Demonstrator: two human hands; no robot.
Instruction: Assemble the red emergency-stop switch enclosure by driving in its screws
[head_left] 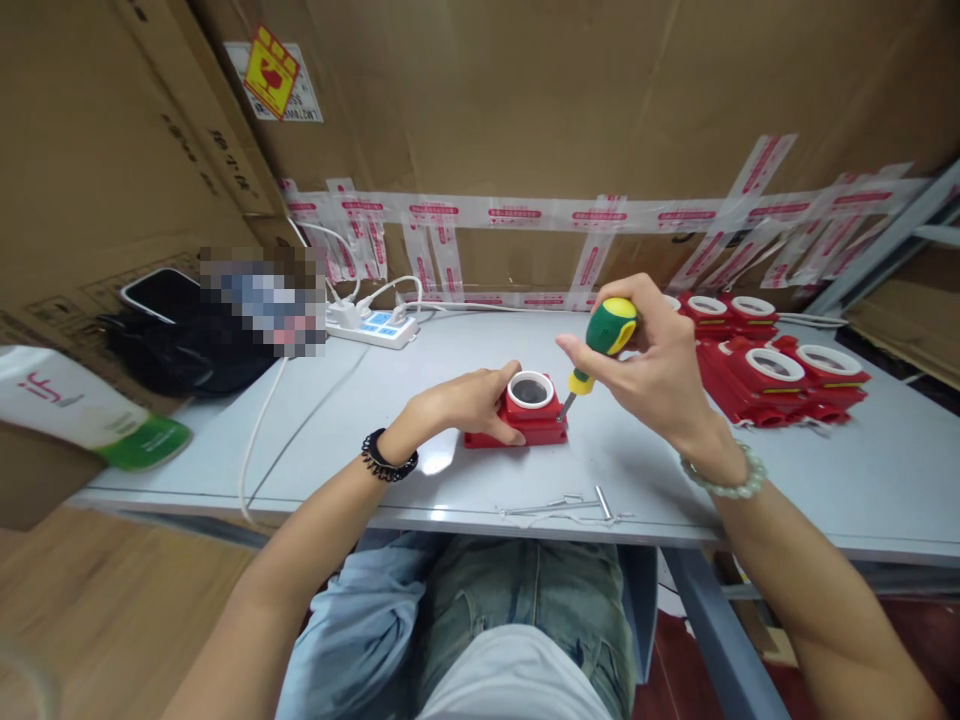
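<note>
The red block point(517, 420) with the white ring sits at the centre of the frame, pinned flat on the table point(862, 480) by the left hand point(469, 400) so it stays put while the right hand point(660, 370) grips a stubby screwdriver point(600, 345), tip at its right corner

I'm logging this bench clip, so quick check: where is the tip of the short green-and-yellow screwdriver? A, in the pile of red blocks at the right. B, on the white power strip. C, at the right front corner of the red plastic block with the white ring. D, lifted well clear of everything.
C: the right hand holds the short green-and-yellow screwdriver tip-down at the corner of the red plastic block, which the left hand steadies.
</note>
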